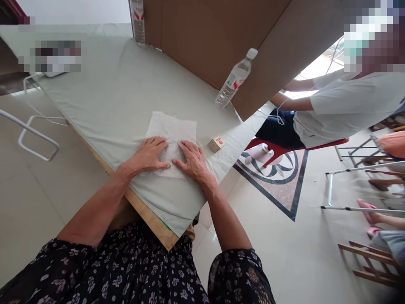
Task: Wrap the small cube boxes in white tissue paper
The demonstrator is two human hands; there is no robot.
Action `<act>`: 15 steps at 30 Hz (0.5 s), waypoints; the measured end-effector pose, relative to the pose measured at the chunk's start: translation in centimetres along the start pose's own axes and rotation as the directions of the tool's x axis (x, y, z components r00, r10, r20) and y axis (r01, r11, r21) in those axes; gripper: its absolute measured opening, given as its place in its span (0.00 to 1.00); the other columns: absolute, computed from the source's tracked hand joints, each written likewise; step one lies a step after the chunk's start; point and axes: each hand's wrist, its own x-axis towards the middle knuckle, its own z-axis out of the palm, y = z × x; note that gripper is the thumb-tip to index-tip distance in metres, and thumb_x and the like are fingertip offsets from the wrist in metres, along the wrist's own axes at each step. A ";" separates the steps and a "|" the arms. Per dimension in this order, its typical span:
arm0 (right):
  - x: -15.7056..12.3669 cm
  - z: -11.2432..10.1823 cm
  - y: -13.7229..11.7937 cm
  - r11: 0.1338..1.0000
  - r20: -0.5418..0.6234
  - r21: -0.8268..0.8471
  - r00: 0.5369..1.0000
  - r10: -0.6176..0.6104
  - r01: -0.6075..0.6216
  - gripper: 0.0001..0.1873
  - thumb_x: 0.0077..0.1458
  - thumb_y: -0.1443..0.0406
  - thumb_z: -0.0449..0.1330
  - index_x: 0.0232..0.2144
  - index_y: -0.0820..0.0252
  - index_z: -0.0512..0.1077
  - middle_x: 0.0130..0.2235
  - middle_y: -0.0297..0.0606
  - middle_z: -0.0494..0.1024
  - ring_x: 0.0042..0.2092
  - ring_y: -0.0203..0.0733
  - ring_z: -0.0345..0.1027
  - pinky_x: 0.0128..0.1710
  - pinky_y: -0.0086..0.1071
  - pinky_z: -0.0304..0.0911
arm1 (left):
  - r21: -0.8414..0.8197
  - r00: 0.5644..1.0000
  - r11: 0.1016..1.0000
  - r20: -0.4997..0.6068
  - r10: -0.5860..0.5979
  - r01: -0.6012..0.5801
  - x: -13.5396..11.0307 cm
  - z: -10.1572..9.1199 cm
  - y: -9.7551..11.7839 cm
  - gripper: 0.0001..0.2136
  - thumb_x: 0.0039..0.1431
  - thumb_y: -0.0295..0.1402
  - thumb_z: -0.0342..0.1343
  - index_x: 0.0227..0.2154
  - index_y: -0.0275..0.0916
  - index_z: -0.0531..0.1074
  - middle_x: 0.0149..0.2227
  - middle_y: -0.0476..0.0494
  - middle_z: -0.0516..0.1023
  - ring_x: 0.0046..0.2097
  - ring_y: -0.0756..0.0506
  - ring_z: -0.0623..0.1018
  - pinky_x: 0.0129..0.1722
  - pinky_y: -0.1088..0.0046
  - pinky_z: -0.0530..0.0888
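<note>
A thin white sheet [172, 126], which looks like a paper tissue, lies spread on the cloth-covered table [104, 88]. My left hand [148, 155] rests flat on its left side, fingers stretched out. On the right side of the sheet lies my right hand [193, 161], also flat with fingers apart. Both thumbs point inward with a small gap between them. Parts of the sheet are hidden under my palms. A small cardboard box [217, 144] with a red mark sits just right of my right hand, apart from it.
Behind the sheet a large brown cardboard panel [202, 38] stands on the table. One water bottle [236, 80] leans before it; another bottle [138, 23] stands at its left end. A person in a white shirt [351, 109] sits at right on a red stool [325, 144].
</note>
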 end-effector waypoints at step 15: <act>-1.5 -3.3 9.9 0.886 -0.511 0.056 0.749 0.422 -0.460 0.36 0.53 0.54 0.64 0.61 0.61 0.66 0.59 0.57 0.74 0.60 0.63 0.67 0.60 0.62 0.61 | -0.071 0.997 0.997 -0.079 -0.011 0.005 -2.4 0.4 -1.5 0.40 0.57 0.50 0.62 0.68 0.38 0.60 0.70 0.30 0.65 0.74 0.29 0.59 0.72 0.46 0.55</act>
